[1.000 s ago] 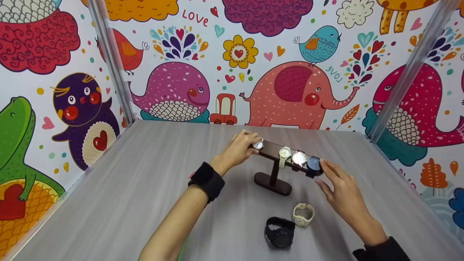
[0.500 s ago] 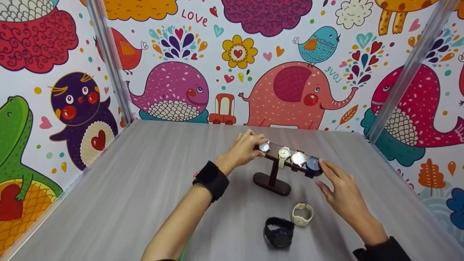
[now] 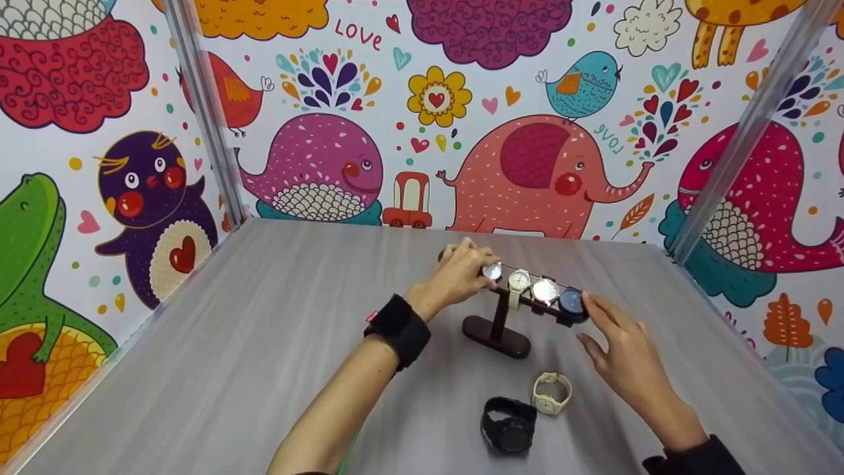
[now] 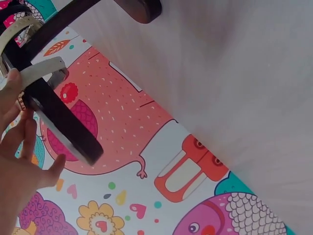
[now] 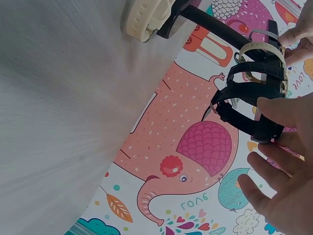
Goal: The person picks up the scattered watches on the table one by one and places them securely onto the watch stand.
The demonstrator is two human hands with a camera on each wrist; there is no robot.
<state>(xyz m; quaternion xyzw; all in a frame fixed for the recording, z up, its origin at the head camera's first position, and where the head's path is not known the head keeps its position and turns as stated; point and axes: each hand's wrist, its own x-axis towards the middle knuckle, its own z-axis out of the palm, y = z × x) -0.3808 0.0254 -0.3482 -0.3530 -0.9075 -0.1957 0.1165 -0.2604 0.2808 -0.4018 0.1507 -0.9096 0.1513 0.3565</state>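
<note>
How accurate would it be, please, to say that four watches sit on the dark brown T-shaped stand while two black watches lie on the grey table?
Not quite: the head view shows one looped black watch and one looped cream watch there; the rest holds.

In the head view, the left hand (image 3: 461, 270) hides part of the bar of the dark brown T-shaped watch stand (image 3: 496, 338), and glare washes out the dial of the round, dark-strapped watch (image 3: 544, 290). We cannot read the small face of the chunky black watch (image 3: 513, 437), and the right wrist view's edge cuts off our sight of the right hand (image 5: 294, 191).
</note>
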